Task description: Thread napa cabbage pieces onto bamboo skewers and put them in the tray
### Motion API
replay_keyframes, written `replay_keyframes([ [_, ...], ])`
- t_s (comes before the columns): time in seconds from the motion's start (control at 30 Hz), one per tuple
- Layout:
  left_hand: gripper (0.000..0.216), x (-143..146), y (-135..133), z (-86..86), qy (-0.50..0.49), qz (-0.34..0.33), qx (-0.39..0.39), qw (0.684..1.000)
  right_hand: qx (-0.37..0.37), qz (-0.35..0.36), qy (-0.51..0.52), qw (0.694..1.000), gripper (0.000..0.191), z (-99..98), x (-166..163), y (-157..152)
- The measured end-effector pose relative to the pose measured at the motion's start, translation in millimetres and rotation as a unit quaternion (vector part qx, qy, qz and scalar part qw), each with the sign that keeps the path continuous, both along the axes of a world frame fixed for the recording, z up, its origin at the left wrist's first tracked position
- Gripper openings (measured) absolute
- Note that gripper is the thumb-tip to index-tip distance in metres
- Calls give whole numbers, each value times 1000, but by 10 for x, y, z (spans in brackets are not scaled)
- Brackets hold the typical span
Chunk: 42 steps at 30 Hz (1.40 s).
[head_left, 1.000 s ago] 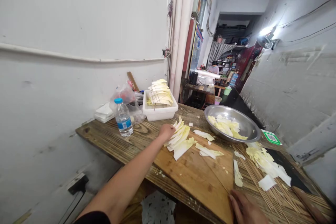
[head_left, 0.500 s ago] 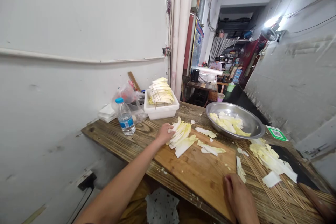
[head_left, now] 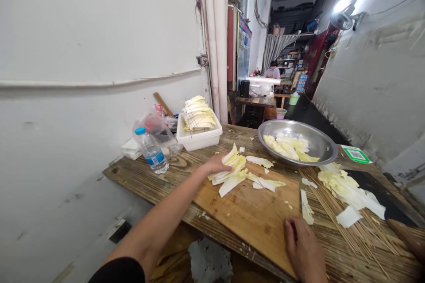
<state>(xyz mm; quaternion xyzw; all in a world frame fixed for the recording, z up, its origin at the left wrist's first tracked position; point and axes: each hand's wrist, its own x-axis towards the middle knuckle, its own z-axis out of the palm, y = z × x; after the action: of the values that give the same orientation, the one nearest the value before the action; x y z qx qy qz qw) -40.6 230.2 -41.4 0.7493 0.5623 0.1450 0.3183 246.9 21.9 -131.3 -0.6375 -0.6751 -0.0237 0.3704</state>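
Note:
My left hand (head_left: 215, 166) reaches out to a pile of cut cabbage pieces (head_left: 232, 169) at the far left corner of the wooden cutting board (head_left: 252, 212), its fingers closed around the top of the pile. My right hand (head_left: 303, 247) rests at the near right edge of the board, fingers curled down beside a thin bamboo skewer (head_left: 275, 201) that lies across the board. A few loose cabbage strips (head_left: 265, 182) lie on the board's far side.
A steel bowl (head_left: 317, 141) with cabbage stands at the back right. A white tub (head_left: 198, 137) of skewered cabbage, a water bottle (head_left: 151, 151) and plastic bags sit by the wall. Loose skewers (head_left: 345, 230), cabbage (head_left: 345, 190) and a cleaver (head_left: 381, 194) lie right. A person sits far back.
My left hand has closed on the cabbage pile and lifted its top slightly. My right hand has slid left along the board's near edge. The view has shifted.

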Motion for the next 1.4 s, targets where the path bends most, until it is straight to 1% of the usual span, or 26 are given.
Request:
replay_keyframes([
  [0.07, 66, 101, -5, 53, 12, -70, 2, 997, 9, -2, 9, 1000, 36, -16, 0, -7],
  [0.13, 69, 200, 11, 96, 19, -128, -5, 992, 17, -5, 14, 1000, 35, -19, -1, -16],
  [0.2, 71, 276, 48, 131, 20, -170, -11, 985, 23, -6, 16, 1000, 35, -14, -1, -24],
  [0.27, 73, 310, 94, 164, 14, -188, -4, 982, 26, -6, 14, 1000, 33, -8, -1, -28],
  [0.33, 73, 299, 119, 195, 6, -168, 23, 985, 28, -6, 11, 1000, 31, -10, 1, -28],
  [0.4, 67, 248, 78, 220, -5, -113, 74, 991, 33, -4, 9, 999, 30, -20, 4, -26],
  [0.47, 56, 173, -73, 224, -22, -49, 138, 989, 44, 0, 6, 999, 30, -33, 10, -21],
  [0.53, 45, 89, -354, 183, -42, 2, 195, 980, 57, 9, 3, 998, 29, -42, 19, -16],
  [0.57, 41, 48, -534, 137, -50, 20, 214, 975, 63, 16, 1, 998, 29, -43, 24, -14],
  [0.63, 34, -26, -926, -12, -59, 54, 248, 965, 74, 32, -2, 997, 28, -38, 31, -12],
  [0.7, 26, -81, -1275, -223, -60, 80, 276, 956, 83, 42, -3, 996, 26, -21, 30, -21],
  [0.73, 21, -99, -1405, -337, -60, 88, 287, 952, 88, 43, -3, 995, 26, -7, 25, -31],
  [0.77, 17, -110, -1497, -447, -65, 95, 297, 948, 93, 43, -3, 995, 25, 10, 16, -46],
  [0.83, 10, -112, -1571, -627, -76, 104, 309, 942, 101, 44, -4, 994, 24, 57, -13, -92],
  [0.87, 9, -106, -1564, -687, -83, 108, 314, 940, 103, 47, -5, 994, 23, 86, -33, -123],
  [0.93, 11, -85, -1511, -738, -99, 110, 319, 936, 101, 57, -12, 993, 22, 153, -79, -197],
  [1.03, 13, -45, -1464, -670, -124, 104, 325, 932, 98, 65, -25, 993, 21, 262, -157, -328],
  [1.2, 15, 44, -1575, -412, -166, 114, 322, 925, 98, 74, -32, 992, 23, 442, -336, -488],
  [1.3, 15, 89, -1538, -330, -176, 119, 290, 933, 94, 86, -33, 991, 21, 546, -487, -448],
  [1.4, 11, 62, -1379, -327, -193, 141, 257, 936, 92, 105, -38, 989, 19, 609, -615, -326],
])
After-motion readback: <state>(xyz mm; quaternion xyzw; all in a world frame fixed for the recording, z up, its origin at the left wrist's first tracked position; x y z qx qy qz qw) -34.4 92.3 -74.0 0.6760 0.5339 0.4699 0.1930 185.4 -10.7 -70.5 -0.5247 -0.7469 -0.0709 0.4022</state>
